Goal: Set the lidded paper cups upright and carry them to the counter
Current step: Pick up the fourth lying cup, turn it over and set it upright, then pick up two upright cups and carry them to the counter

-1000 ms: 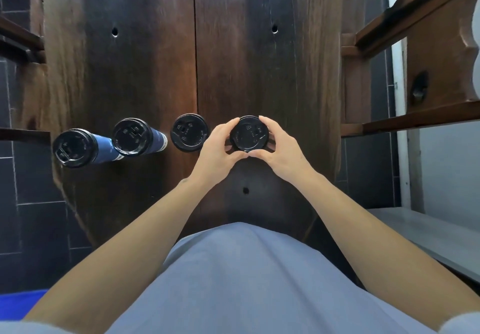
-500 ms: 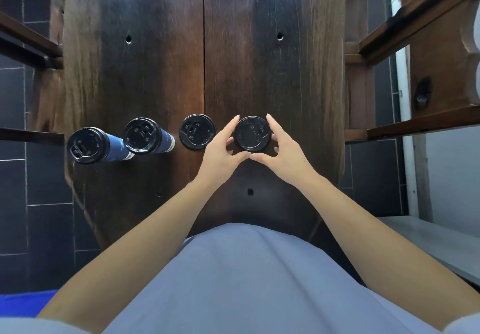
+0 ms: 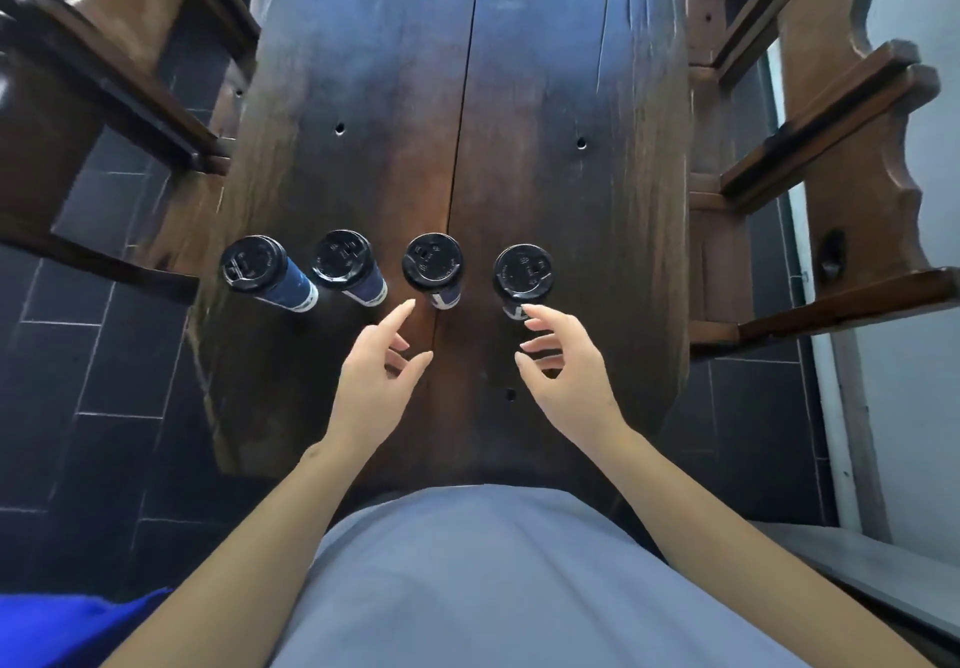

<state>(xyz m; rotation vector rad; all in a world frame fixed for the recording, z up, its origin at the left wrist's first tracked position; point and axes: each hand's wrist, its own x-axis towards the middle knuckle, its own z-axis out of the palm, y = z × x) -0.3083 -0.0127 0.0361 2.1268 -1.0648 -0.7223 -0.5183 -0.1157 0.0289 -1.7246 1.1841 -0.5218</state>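
Both hands hang above the near part of the dark wooden plank table (image 3: 545, 173), apart from each other and holding nothing. The left hand (image 3: 376, 381) has its fingers loosely spread, forefinger stretched toward the far side, its tip just short of the third cup from the left. The right hand (image 3: 569, 371) is likewise loose and empty, fingers slightly bent; its foremost fingertip lies at the near base of the rightmost cup, though whether it touches the cup cannot be told.

Four blue paper cups with black plastic lids stand upright in a row across the table, just beyond the hands. From the left: the first cup (image 3: 254, 264) near the table's left edge, the second cup (image 3: 343, 261) just beside it, the third cup (image 3: 432, 263) close to the seam between the two planks, and the fourth cup (image 3: 522, 273) to the right of that seam. The cups are apart from one another, none touching.

Brown wooden benches flank the table, the left bench (image 3: 104, 59) and the right bench (image 3: 831, 111). Dark grey floor tiles (image 3: 104, 366) show beneath. At the near edge lies the person's light blue garment (image 3: 493, 579).
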